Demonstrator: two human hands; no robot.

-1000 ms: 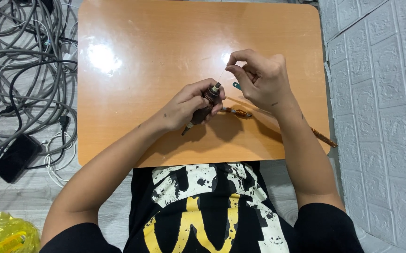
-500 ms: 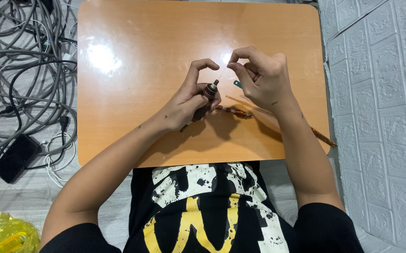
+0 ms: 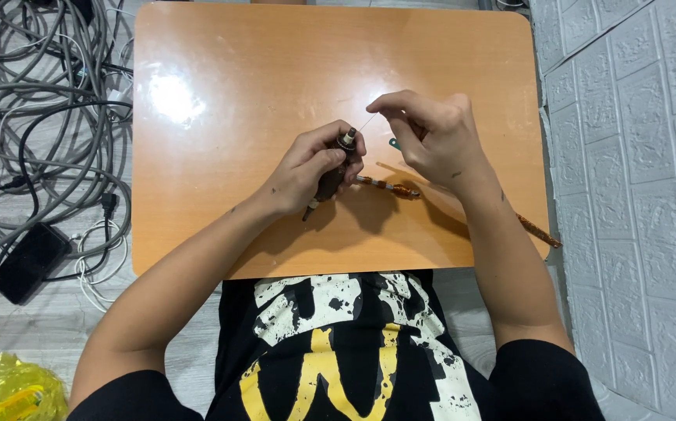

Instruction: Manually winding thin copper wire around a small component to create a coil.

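Observation:
My left hand (image 3: 310,168) is closed around a bunch of dark brown beads (image 3: 330,181), with a pale bead at the top by my fingertips. My right hand (image 3: 427,136) pinches a thin pale thread (image 3: 367,123) that runs down to that top bead. A strand of strung brown beads (image 3: 388,187) trails from my left hand across the orange table (image 3: 275,70) and reappears past my right forearm near the table's right edge (image 3: 540,231). A small green piece (image 3: 393,143) lies on the table, partly hidden by my right hand.
A tangle of grey and black cables (image 3: 34,93) lies on the floor left of the table, with a black power brick (image 3: 28,263) and a white cord. A yellow plastic bag (image 3: 10,390) sits at the bottom left. A grey tiled wall (image 3: 634,156) runs along the right.
My left fingers have closed back around the beads after lifting open. My right hand has drawn the thread out to the upper left of its earlier spot.

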